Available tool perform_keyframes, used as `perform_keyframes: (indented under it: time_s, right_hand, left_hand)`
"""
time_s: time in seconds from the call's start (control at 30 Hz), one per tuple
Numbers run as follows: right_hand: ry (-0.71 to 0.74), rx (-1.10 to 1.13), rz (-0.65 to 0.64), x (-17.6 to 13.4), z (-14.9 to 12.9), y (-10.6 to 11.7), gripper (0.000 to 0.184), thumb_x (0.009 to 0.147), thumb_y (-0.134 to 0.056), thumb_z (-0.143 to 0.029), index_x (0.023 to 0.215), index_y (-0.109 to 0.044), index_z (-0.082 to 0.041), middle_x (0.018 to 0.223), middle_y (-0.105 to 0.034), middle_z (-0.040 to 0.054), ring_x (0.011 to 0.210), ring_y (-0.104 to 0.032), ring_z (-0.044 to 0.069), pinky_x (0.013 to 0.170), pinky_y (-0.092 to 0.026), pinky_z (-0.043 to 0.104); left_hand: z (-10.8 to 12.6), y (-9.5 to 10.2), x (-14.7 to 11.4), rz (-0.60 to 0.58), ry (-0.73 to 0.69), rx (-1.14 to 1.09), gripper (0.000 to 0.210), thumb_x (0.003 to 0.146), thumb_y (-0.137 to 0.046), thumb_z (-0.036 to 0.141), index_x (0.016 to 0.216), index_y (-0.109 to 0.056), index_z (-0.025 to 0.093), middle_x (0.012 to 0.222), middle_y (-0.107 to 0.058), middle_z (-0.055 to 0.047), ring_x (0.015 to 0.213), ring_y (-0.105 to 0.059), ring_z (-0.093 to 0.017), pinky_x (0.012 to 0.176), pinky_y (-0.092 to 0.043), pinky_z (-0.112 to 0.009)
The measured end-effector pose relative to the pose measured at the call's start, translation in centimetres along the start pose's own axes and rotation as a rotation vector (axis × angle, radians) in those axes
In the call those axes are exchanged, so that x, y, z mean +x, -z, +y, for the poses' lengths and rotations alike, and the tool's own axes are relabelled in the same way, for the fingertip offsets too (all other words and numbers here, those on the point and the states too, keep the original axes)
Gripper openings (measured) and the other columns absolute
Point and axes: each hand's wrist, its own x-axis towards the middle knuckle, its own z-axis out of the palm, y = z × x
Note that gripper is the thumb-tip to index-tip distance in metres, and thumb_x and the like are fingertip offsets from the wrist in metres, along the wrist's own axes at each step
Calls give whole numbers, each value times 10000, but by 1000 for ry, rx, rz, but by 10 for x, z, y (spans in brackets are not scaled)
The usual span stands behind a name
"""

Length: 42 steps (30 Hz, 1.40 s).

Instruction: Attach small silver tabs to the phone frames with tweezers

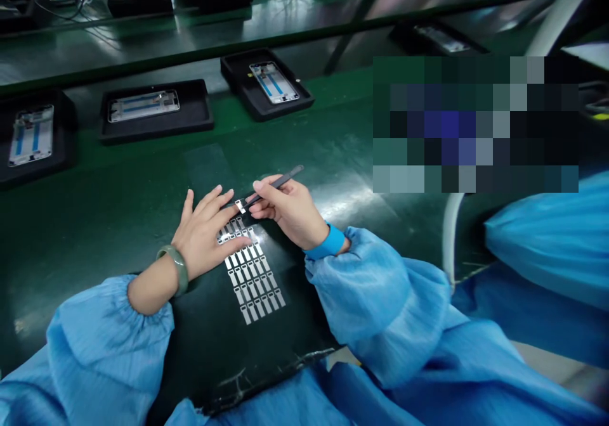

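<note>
My left hand [202,236] lies flat with its fingers spread over the upper part of a sheet of small silver stickers [255,281], set out in rows on the green table. In my right hand [297,213] is a pair of black tweezers [281,181], gripped like a pen with the tips angled left. One small silver piece with a dark window [240,206] shows at the tweezer tips, close to my left index finger. Whether the tips pinch it is too small to tell. My left fingers and thumb hide some of the upper rows.
Three black trays, a left one [66,122], a middle one [157,133] and a right one [238,74], each hold a phone frame with blue strips. Another tray [404,38] sits farther right. A pale curved tube [450,242] rises beside a blue-clad person [552,236] at right.
</note>
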Motion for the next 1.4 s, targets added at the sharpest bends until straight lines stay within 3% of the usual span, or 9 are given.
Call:
perform_keyframes:
  time_s: [0.13,0.27,0.5,0.63,0.77,0.9,1.03,1.2,1.4]
  right_hand:
    - [93,-2,-72,-4,5,-6,245,718,-704,-347,822,-575,-165,678,-681,-15,533,-644,63,514,-542,141]
    - [181,-89,-99,-10,8,-12,242,724,-700,-342,835,-569,-172,703,-679,-15,547,-656,79,535,-553,170]
    - [277,-343,-120,-18,1,-11,253,702,-709,-370,823,-584,-186,715,-648,-21,577,-660,104,585,-571,228]
    - [264,-294,-93,-16,1,-8,234,722,-696,-358,818,-582,-178,690,-660,-16,537,-646,98,538,-561,220]
    - [240,-192,5,-9,2,-3,222,736,-690,-336,843,-582,-175,682,-680,-7,503,-630,86,497,-546,200]
    - [201,-178,12,-5,4,0,239,731,-692,-346,851,-586,-169,683,-683,4,502,-624,87,484,-536,199]
    - [179,-223,-8,-1,4,-1,235,730,-689,-348,829,-591,-159,681,-676,12,513,-627,91,489,-536,202]
    - [171,-229,-8,4,5,1,228,735,-686,-341,830,-587,-158,687,-678,18,521,-630,89,490,-535,194]
    - [150,-227,-31,8,4,4,247,722,-693,-359,813,-587,-156,696,-681,22,528,-630,89,500,-543,201]
  left_hand:
    - [1,1,2,172,66,-213,187,832,-536,377,905,-616,225,1218,-595,-52,1254,-442,-237,1099,-174,-575]
    - [0,3,3,203,81,-257,150,840,-500,302,768,-599,215,1113,-643,-38,1189,-510,-219,1086,-239,-561]
    - [5,3,-1,146,32,-174,100,805,-502,254,748,-573,215,1117,-622,-32,1234,-459,-218,1104,-221,-529]
    - [1,8,1,142,44,-76,126,786,-533,311,869,-585,232,1168,-600,-22,1258,-431,-220,1118,-206,-504]
    - [-45,38,7,301,228,81,373,833,-470,399,1143,-493,193,1287,-517,-87,1291,-381,-240,1115,-214,-506]
    - [-112,96,-11,500,524,277,486,859,-411,457,1150,-459,71,1458,-266,-161,1340,-78,-471,987,2,-734]
    - [-155,138,-40,533,676,353,579,904,-227,516,862,-533,26,1363,-407,-51,1277,-66,-528,753,-218,-710]
    - [-179,148,-45,545,698,427,656,861,-246,601,760,-558,33,1156,-553,-21,1273,-133,-504,746,-224,-686]
    - [-177,139,-40,589,644,542,472,903,-337,521,1061,-559,136,1214,-453,9,1262,-243,-407,1027,-81,-666]
